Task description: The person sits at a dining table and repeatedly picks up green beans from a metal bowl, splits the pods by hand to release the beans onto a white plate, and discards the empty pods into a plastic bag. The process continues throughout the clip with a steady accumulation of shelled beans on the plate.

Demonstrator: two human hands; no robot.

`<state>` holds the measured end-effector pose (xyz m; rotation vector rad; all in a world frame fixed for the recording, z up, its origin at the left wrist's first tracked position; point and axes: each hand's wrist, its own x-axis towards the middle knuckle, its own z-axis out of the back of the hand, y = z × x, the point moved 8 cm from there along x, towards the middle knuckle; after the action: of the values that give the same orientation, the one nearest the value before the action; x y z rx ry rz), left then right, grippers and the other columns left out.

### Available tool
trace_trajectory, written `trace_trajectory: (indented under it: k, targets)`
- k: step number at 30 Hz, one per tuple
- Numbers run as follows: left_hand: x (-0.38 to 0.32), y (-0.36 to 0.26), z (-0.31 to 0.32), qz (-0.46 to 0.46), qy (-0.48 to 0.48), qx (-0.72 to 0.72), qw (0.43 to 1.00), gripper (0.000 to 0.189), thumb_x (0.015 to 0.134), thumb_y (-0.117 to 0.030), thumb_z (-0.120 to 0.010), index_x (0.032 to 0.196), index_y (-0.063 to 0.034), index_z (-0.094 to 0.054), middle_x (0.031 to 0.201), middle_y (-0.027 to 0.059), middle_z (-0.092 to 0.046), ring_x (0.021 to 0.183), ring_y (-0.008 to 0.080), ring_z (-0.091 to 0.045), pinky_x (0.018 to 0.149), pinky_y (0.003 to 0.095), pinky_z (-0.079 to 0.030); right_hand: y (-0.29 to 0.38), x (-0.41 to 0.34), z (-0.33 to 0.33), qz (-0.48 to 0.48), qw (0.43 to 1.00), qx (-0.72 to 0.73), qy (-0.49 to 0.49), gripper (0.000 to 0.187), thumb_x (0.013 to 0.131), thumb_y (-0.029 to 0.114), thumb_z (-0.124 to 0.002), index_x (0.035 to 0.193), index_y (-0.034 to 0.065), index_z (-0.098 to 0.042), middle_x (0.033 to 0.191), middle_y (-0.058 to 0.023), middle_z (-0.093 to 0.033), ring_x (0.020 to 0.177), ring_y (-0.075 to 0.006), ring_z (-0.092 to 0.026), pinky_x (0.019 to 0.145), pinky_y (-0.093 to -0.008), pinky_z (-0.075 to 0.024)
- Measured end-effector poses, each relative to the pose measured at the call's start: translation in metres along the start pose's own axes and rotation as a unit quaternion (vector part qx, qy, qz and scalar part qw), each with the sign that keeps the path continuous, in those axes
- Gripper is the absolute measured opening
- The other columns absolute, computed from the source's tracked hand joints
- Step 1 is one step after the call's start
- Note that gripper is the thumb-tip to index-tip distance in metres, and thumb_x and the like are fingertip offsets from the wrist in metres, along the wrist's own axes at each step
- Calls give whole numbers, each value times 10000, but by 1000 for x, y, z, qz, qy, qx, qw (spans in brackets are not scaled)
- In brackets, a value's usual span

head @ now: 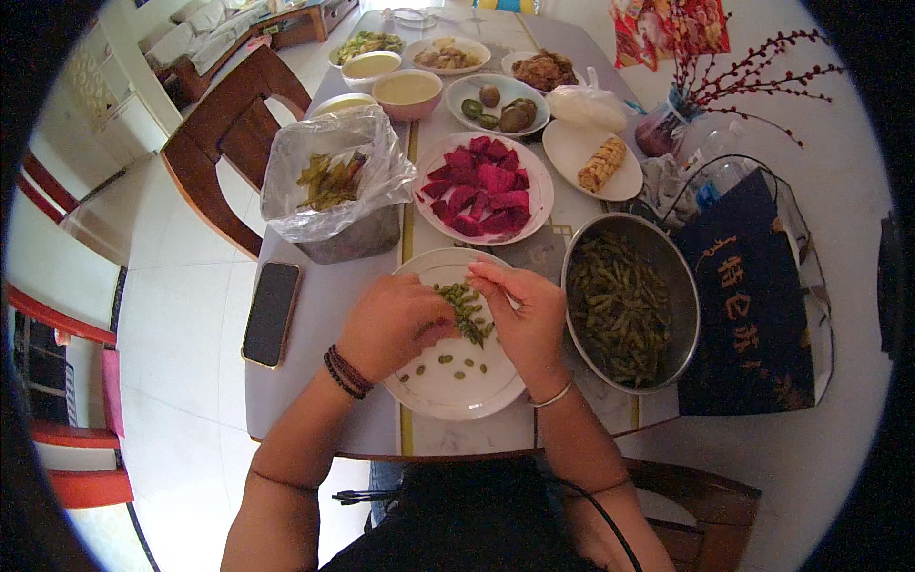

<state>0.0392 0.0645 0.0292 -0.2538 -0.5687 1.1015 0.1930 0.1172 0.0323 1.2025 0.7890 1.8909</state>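
A white plate (457, 390) lies before me, holding a small heap of shelled green soybeans (468, 311) and several loose beans nearer its front rim. My left hand (397, 322), blurred, is over the plate's left side with its fingers curled; something dark green shows by the fingers, but whether it is gripped is unclear. Over the right side, my right hand (529, 311) has thumb and forefinger close together, and nothing can be made out between them. To the right stands a metal bowl (693, 314) of green soybean pods (622, 314). Back left, a bag-lined container (350, 239) holds pods or husks (329, 182).
A smartphone (271, 314) lies at the left table edge. Beyond the plate are a bowl of cut red dragon fruit (482, 182), a plate with a corn cob (602, 164) and several dishes. A dark paper bag (743, 307) stands right of the metal bowl, near a vase (661, 125).
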Motion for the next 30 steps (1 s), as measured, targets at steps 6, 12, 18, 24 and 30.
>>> trace_trajectory:
  k: [6,12,18,24,30]
  targets:
    - [-1,-26,-26,-102,25,78,991,145,868,-177,-681,976,-157,-775,1006,51,-642,1006,260,-633,826,404,-520,1,1,1,-28,999,-15,20,204,960,82,-693,1142,51,-779,1012,-156,-780,905,-316,-754,839,-387,-584]
    - [-2,-26,-34,-91,37,118,988,155,826,-186,-730,976,-145,-728,1064,50,-654,1024,285,-645,898,408,-531,5,1,-2,0,999,-34,31,220,977,75,-655,1170,47,-756,1092,-180,-754,973,-335,-739,867,-401,-579]
    - [-4,-14,-34,-72,29,32,996,174,853,-181,-754,1005,-119,-696,1036,61,-676,1021,292,-659,879,434,-536,1,1,-7,22,998,-52,28,213,974,49,-663,1166,38,-756,1083,-178,-754,971,-316,-741,863,-386,-585]
    - [-2,1,9,-39,-127,-130,983,231,822,-89,-768,1052,-76,-753,1014,98,-685,932,320,-656,836,437,-541,-5,3,-2,-55,997,51,17,171,1003,18,-677,1156,-26,-742,1061,-76,-759,902,-120,-718,814,-275,-588]
    - [-10,24,38,36,-158,-140,977,184,813,-1,-744,985,-59,-769,960,134,-672,888,348,-662,787,440,-548,46,35,-4,23,997,74,22,146,959,55,-730,1088,-5,-765,1010,-125,-763,870,-174,-726,763,-293,-573]
